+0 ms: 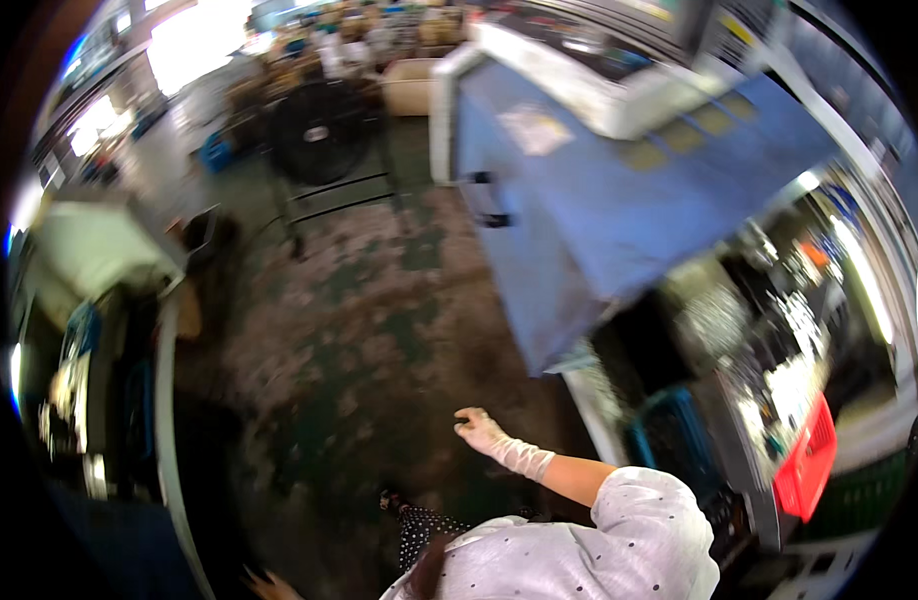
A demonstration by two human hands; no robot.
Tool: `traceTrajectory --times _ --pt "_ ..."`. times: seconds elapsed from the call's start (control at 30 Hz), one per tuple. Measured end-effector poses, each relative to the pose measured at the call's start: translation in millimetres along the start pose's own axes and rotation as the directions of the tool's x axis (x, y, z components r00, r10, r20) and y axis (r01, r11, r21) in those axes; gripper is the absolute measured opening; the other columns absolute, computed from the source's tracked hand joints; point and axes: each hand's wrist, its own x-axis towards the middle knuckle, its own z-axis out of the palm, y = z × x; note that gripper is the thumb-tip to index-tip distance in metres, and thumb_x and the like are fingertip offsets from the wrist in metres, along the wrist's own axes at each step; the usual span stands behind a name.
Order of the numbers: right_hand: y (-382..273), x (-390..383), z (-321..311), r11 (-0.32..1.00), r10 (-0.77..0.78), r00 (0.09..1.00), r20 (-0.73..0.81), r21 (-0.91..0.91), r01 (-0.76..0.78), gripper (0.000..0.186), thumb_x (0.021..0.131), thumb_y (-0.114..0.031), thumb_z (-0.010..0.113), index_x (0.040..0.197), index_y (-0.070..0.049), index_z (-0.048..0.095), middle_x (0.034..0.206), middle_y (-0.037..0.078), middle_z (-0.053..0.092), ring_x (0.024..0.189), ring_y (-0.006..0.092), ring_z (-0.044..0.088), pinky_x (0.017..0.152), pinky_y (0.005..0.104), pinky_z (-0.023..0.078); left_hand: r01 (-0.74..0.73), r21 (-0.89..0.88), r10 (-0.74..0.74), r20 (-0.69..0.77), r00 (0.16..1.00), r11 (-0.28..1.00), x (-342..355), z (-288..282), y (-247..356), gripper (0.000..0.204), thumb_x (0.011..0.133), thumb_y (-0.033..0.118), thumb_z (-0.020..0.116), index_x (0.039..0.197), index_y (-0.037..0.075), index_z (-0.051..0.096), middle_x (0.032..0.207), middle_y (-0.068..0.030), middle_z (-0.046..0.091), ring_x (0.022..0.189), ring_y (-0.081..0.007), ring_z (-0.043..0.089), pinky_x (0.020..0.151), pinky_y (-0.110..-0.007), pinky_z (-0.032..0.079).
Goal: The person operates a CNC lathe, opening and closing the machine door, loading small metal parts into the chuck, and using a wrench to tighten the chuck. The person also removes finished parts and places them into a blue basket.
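My right hand (479,428), in a thin pale glove, hangs over the worn floor (309,340) just right of centre, its fingers loosely bent and apart with nothing seen in them. It is nearest the lower edge of a blue machine housing (569,200). My left hand (269,584) shows only partly at the bottom edge, left of centre, fingers apart and empty, beside a dark gap along the left machine. My dotted pale sleeve and patterned trousers fill the lower middle. The picture is somewhat blurred.
A large black fan (314,130) on a stand is ahead, with cluttered bins and a beige container (409,87) behind. A machine (119,250) lines the left side. At the right, a red basket (804,460) and blue crate (664,440) sit by the open machine bay.
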Motion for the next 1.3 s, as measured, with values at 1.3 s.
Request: traceTrajectory --times 1.3 --pt "-702 119 657 -0.133 -0.334 -0.716 0.613 0.721 0.68 0.019 0.064 -0.008 0.048 0.077 -0.001 0.037 0.061 0.016 0.048 0.055 0.03 0.049 0.048 0.035 0.039 0.856 0.28 -0.337 -0.831 0.443 0.435 227 -66 -88 0.038 0.071 0.005 0.042 0.106 0.003 0.028 0.107 -0.0145 0.033 0.101 -0.0322 0.032 0.086 -0.049 0.02"
